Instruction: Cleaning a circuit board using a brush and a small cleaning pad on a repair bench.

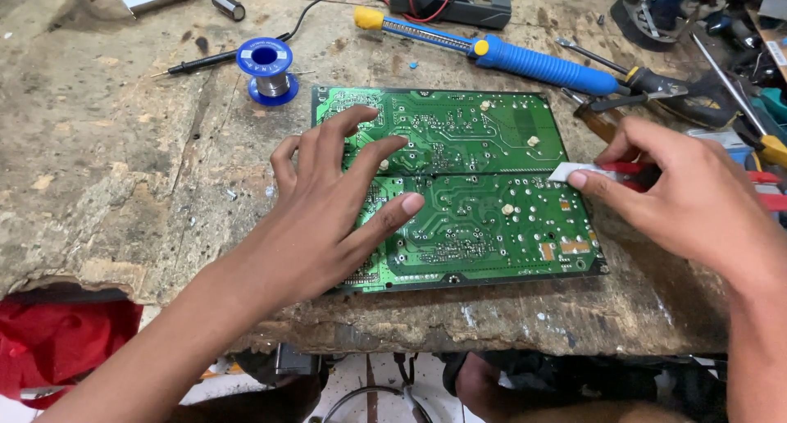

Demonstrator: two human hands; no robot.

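The flat green printed circuit board (467,185) lies solder side up on the worn wooden workbench (123,161), near its front edge, traced with pale lines and dotted with solder points. My left hand (328,210) rests on the board's left part, fingers spread wide, holding nothing. My right hand (680,193) sits at the board's right edge, thumb and fingers pinched narrow on a small white and red tool (590,173). Behind the board lie a blue-handled soldering iron (525,58) and a blue solder spool (266,69).
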